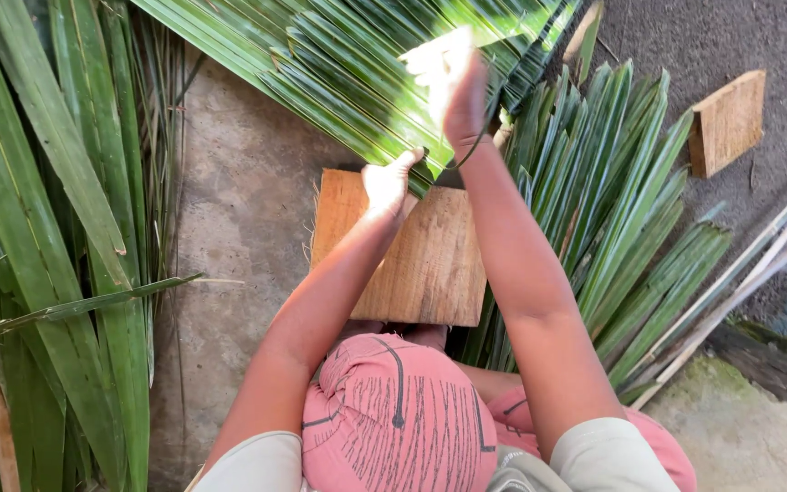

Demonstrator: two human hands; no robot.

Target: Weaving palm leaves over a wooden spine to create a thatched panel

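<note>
We see the left hand (386, 185) at the near edge of a woven panel of green palm leaves (366, 64), fingers curled closed on its lower border just above a wooden board (412, 251). The right hand (453, 87) lies farther up on the same panel, overexposed by sunlight; it presses on the leaves, but we cannot tell how far its fingers are open. The panel spans the upper centre of the view, tilted, its lower edge overlapping the board. The board rests beyond the person's knees, which are covered in pink cloth (393, 419). Loose palm leaves (56, 228) lie at left; a second stack of folded leaves (612, 210) lies at right, near a smaller wooden block (729, 120).
</note>
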